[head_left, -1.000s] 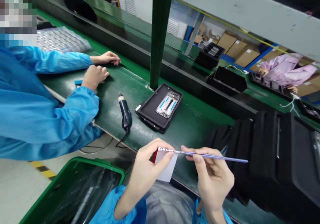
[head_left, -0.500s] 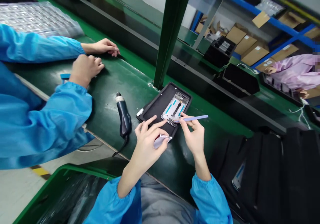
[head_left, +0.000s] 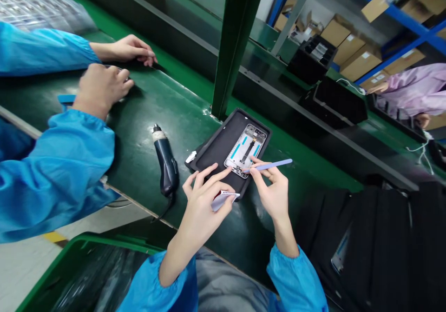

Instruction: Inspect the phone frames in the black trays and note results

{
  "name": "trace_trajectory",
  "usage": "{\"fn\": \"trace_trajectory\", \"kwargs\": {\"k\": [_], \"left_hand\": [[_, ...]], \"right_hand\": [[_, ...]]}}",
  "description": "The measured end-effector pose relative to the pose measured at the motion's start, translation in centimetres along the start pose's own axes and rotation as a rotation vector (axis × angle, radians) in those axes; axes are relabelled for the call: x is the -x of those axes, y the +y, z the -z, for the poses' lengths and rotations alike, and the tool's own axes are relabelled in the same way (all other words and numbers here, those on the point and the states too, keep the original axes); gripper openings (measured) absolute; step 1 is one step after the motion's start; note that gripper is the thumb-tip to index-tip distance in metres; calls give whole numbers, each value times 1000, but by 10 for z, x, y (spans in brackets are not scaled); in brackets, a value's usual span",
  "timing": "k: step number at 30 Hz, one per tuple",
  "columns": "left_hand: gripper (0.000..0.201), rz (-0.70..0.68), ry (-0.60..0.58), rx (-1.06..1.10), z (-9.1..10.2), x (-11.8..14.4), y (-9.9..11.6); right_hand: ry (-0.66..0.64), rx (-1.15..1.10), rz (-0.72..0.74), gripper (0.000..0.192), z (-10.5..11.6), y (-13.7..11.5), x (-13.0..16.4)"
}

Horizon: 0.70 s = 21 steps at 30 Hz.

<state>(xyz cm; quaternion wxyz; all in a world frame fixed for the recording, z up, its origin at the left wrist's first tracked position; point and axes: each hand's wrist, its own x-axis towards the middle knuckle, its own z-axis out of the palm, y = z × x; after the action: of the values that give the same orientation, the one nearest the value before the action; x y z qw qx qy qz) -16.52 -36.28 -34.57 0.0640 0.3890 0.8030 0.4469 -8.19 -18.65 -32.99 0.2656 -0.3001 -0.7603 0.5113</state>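
We see pale labels (head_left: 366,55) on the cardboard boxes (head_left: 334,35) across the way, their writing too small for us to read. Nearer, we find a row of dark dots along one edge of the small white sheet (head_left: 220,201), but we cannot make out any lettering on it.

The phone frame (head_left: 245,147) lies flat in the right part of the black tray (head_left: 212,152) on the table (head_left: 195,109). Its long axis slants from near left to far right, roughly along the tray's length; we note blue strips and a dark ribbon running the same way. The purple tweezers (head_left: 272,165) lie more nearly crosswise, blunt end to the right, tip at the frame's near end; we cannot tell whether the tip touches.

We see the right hand (head_left: 274,192) pinching the tweezers between thumb and fingers. The left hand (head_left: 204,199) grips the sheet against its thumb, other fingers spread over the tray, with one fingertip at the frame's near left corner.

To the left we have a corded electric screwdriver (head_left: 164,163), and beyond it a co-worker's two hands, one loosely curled (head_left: 102,86), the other with fingers extended (head_left: 130,50).
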Motion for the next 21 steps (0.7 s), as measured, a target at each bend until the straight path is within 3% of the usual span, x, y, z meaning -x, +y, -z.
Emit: {"fn": "trace_trajectory", "kwargs": {"k": [21], "left_hand": [[19,-2,15,22,-2,0,-3]], "right_hand": [[-3,33,53,12,1,4,3]]}}
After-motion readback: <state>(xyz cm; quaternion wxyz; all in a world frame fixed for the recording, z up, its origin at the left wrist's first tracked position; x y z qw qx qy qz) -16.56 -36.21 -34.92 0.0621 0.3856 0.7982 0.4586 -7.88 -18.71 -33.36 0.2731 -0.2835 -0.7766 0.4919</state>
